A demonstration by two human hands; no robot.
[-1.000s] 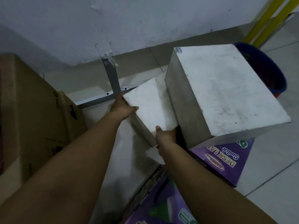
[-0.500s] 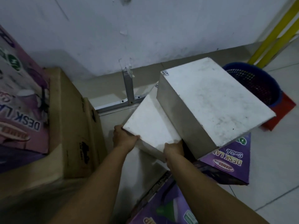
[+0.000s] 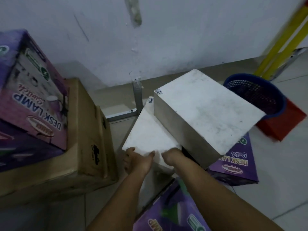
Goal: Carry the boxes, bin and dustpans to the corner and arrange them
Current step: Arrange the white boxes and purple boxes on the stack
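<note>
Left hand [image 3: 139, 161] and right hand [image 3: 171, 156] both grip near edge of small white box [image 3: 150, 135], tilted, wedged beside large white box [image 3: 205, 110]; blue bin [image 3: 260, 94] near wall.

Small white box [image 3: 150, 130]: tilted, near edge raised. Large white box [image 3: 205, 109]: at its 3 o'clock, touching, tilted, resting on a purple desk-lamp box [image 3: 236, 162]. Blue mesh bin [image 3: 256, 94]: upright at 2 o'clock, on a red dustpan [image 3: 283, 124]. Brown carton [image 3: 86, 135]: at 9 o'clock, carrying another purple box [image 3: 33, 90].
</note>
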